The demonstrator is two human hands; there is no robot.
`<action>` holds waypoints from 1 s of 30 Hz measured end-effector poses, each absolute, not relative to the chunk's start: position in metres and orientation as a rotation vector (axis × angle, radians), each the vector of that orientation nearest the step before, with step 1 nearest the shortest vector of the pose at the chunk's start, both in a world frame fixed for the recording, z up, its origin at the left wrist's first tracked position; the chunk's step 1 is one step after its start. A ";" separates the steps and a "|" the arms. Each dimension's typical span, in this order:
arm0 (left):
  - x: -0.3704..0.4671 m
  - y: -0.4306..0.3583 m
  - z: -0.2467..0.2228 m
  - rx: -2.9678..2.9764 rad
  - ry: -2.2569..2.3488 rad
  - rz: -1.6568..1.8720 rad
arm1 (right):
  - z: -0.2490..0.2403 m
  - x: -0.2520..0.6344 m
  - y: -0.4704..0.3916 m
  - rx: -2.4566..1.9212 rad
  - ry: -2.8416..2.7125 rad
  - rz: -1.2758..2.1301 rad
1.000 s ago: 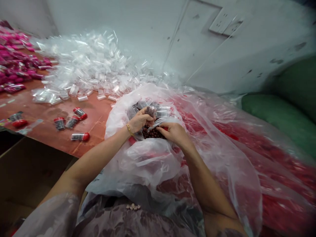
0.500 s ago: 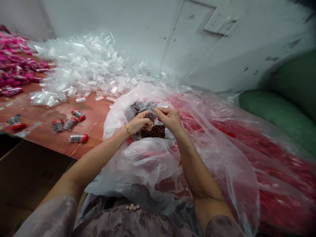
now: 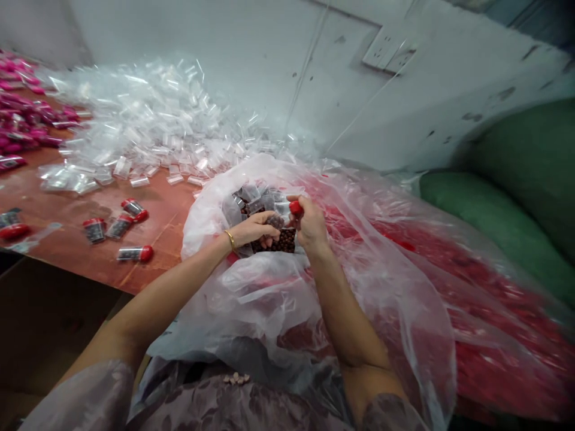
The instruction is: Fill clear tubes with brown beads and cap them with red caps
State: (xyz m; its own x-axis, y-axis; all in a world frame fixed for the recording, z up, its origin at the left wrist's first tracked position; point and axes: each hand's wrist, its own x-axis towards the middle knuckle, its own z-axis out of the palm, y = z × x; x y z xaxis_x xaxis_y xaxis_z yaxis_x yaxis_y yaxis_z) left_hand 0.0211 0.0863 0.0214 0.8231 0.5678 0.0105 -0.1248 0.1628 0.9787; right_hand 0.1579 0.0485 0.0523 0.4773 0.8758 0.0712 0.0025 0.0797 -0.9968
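Note:
Over the opening of a white plastic bag (image 3: 200,215), my left hand (image 3: 257,230) is closed on a small clear packet (image 3: 275,221) with dark contents. Beside it on the right, my right hand (image 3: 309,222) grips a red cap (image 3: 295,208) between thumb and fingers; a clear tube seems to extend left from the cap. Below both hands lie dark brown beads (image 3: 283,242). Several clear pieces (image 3: 255,193) rest at the back of the opening.
Several red-capped containers with dark contents (image 3: 135,254) lie on the reddish table (image 3: 162,221). A heap of clear tubes (image 3: 157,120) is behind, pink items (image 3: 27,123) at far left. Red items under plastic (image 3: 494,299) and green sacks (image 3: 485,215) are at right.
My right hand has moved off the packet's edge, turned, and now shows a red cap in its fingers. My left hand still has the packet. The view has shifted slightly.

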 end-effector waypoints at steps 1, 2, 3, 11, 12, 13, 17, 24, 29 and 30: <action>0.022 0.086 0.021 1.329 0.412 0.520 | 0.049 0.155 0.049 -1.339 -0.912 0.736; 0.022 0.087 0.020 1.329 0.425 0.537 | 0.045 0.153 0.049 -1.341 -0.970 0.692; 0.023 0.087 0.020 1.327 0.440 0.560 | 0.041 0.152 0.049 -1.340 -1.028 0.663; 0.025 0.088 0.015 1.364 0.432 0.592 | 0.040 0.179 0.030 -1.438 -1.417 0.634; 0.025 0.087 0.015 1.383 0.431 0.592 | 0.042 0.182 0.029 -1.449 -1.470 0.619; 0.025 0.086 0.015 1.404 0.428 0.595 | 0.043 0.185 0.028 -1.457 -1.517 0.600; 0.022 0.084 0.014 1.516 0.419 0.623 | 0.041 0.187 0.025 -1.426 -1.611 0.524; 0.020 0.080 0.013 1.621 0.412 0.657 | 0.038 0.184 0.017 -1.454 -1.844 0.293; 0.021 0.074 0.014 1.571 0.347 0.695 | 0.053 0.178 0.005 -1.390 -2.090 0.197; 0.022 0.074 0.014 1.532 0.348 0.705 | 0.054 0.176 0.004 -1.399 -2.129 0.179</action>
State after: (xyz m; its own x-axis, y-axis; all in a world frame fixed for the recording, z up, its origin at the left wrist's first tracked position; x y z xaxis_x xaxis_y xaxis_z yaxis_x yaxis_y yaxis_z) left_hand 0.0215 0.0744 0.0142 0.7602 0.6116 0.2193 -0.1980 -0.1033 0.9747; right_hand 0.1765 0.0036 0.0543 -0.2824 0.8756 0.3919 0.7980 0.4412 -0.4106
